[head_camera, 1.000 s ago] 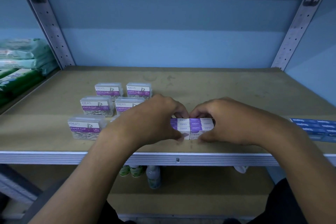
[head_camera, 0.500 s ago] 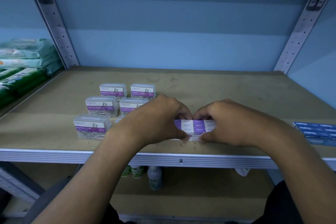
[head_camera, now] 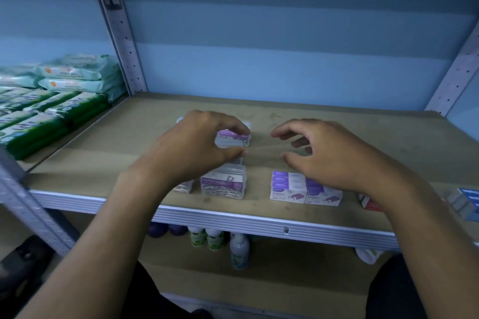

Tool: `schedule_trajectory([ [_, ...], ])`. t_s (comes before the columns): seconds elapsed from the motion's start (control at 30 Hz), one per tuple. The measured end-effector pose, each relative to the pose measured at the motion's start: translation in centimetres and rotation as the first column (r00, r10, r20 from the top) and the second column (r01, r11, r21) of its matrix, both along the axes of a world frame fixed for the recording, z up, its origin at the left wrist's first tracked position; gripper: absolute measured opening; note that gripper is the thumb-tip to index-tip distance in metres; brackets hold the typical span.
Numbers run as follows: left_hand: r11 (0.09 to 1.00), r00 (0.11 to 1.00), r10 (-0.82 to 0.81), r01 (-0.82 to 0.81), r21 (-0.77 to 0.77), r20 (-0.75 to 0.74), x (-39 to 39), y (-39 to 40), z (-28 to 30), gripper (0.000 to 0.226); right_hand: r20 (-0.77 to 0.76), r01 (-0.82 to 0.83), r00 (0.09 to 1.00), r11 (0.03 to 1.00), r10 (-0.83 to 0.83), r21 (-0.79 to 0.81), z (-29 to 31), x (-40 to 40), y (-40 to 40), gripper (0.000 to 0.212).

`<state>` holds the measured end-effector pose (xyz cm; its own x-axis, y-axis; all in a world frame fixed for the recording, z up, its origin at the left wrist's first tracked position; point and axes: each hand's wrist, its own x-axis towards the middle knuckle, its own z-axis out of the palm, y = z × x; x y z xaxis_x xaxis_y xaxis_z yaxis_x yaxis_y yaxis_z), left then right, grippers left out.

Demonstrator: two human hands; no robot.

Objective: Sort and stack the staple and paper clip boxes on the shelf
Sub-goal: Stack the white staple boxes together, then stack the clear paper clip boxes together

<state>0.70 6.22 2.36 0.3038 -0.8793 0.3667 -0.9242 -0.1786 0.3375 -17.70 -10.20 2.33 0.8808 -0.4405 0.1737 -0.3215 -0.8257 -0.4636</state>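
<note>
The left hand [head_camera: 197, 147] reaches over the shelf [head_camera: 388, 142] and pinches a clear paper clip box [head_camera: 233, 138] between its thumb, on the near side, and its fingers, curled over the far edge; whether the box is lifted or resting on the shelf cannot be told. Just below the left thumb, toward the person, another clear paper clip box [head_camera: 223, 184] stands near the shelf's front edge with its purple-and-white label facing forward, and the corner of a third one [head_camera: 184, 186] shows beside it, mostly hidden under the left wrist. More of these boxes lie beneath the left hand, but only a sliver at its far side can be seen. The right hand [head_camera: 329, 153] hovers with fingers spread and loosely curled, gripping nothing, well apart from the left hand's box. Under and in front of the right palm sit the staple boxes [head_camera: 303, 189], white and purple, packed touching one another in a neat block near the front edge. To the right of the right wrist a red and white box [head_camera: 368, 203] peeks out, and farther right lie blue boxes [head_camera: 466, 201]. Far to the left of the left hand, past the upright post [head_camera: 121, 33], are stacked green and pale wipe packs [head_camera: 51, 101]. Below both forearms, small bottles [head_camera: 215, 238] stand on the lower shelf.
</note>
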Motion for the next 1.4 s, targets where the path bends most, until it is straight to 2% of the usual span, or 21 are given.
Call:
schedule_trajectory([
  [0.27, 0.989, 0.988, 0.147, -0.148, -0.002, -0.036, 4.4, 3.4, 0.2, 0.039, 0.054, -0.057, 0.997, 0.998, 0.057, 0.011, -0.6, 4.3, 1.7, 0.04],
  [0.6, 0.965, 0.951, 0.257, -0.245, 0.093, -0.169, 7.5, 5.1, -0.9, 0.04, 0.062, -0.105, 0.993, 0.994, 0.104, 0.014, -1.3, 7.6, 3.1, 0.043],
  [0.7, 0.962, 0.94, 0.266, -0.245, 0.12, -0.214, 7.8, 5.0, -1.2, 0.039, 0.056, -0.121, 0.991, 0.993, 0.12, 0.011, -1.5, 8.0, 3.2, 0.039],
  [0.9, 0.959, 0.941, 0.265, -0.235, 0.158, -0.21, 8.1, 4.6, -1.4, 0.039, 0.025, -0.126, 0.992, 0.992, 0.126, 0.023, -2.1, 8.6, 2.9, 0.036],
  [1.4, 0.971, 0.952, 0.223, -0.198, 0.133, -0.211, 8.0, 4.3, -1.2, 0.033, 0.054, -0.101, 0.994, 0.995, 0.099, 0.02, -2.6, 8.9, 2.7, 0.037],
])
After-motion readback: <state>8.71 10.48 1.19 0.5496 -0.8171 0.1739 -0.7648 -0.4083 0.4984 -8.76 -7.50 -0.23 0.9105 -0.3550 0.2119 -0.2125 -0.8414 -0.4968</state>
